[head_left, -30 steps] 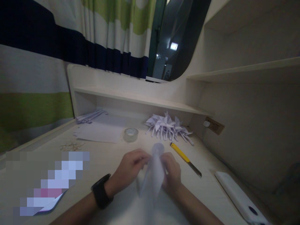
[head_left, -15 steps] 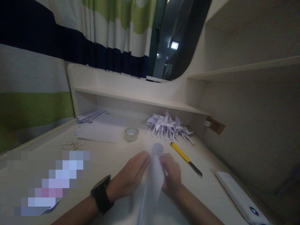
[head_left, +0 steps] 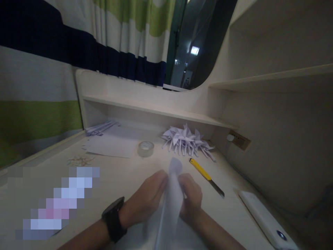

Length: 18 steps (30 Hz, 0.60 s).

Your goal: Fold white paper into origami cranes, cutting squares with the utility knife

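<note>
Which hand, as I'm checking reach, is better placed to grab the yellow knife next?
Probably the right hand: the knife lies just beyond it, while the left hand sits across the rolled paper that both hold.

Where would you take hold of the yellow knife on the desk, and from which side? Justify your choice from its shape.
Take the knife by its yellow handle, coming from above with fingers across its narrow width. It lies flat and slanted on the desk, with the dark blade end pointing near-right, so that end is probably best avoided.
</note>
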Each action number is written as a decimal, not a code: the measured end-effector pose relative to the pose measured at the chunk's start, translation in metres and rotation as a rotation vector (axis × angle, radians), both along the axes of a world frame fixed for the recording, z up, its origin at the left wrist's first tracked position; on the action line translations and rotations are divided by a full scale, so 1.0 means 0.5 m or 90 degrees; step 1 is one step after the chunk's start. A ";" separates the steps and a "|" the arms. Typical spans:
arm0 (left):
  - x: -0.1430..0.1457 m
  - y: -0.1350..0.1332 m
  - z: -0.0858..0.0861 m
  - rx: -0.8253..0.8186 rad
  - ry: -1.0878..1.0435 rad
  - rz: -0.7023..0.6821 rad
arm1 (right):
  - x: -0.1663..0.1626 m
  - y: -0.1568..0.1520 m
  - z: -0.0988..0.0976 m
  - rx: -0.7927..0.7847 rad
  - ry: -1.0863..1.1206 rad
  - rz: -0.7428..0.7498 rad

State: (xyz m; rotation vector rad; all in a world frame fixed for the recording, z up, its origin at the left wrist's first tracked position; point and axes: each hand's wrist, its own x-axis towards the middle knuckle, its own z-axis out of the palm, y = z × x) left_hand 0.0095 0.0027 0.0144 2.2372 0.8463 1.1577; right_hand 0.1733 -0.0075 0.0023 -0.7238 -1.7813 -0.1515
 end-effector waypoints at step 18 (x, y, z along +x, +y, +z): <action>-0.001 -0.003 0.001 -0.015 0.017 -0.001 | -0.010 -0.009 0.004 -0.026 0.024 -0.002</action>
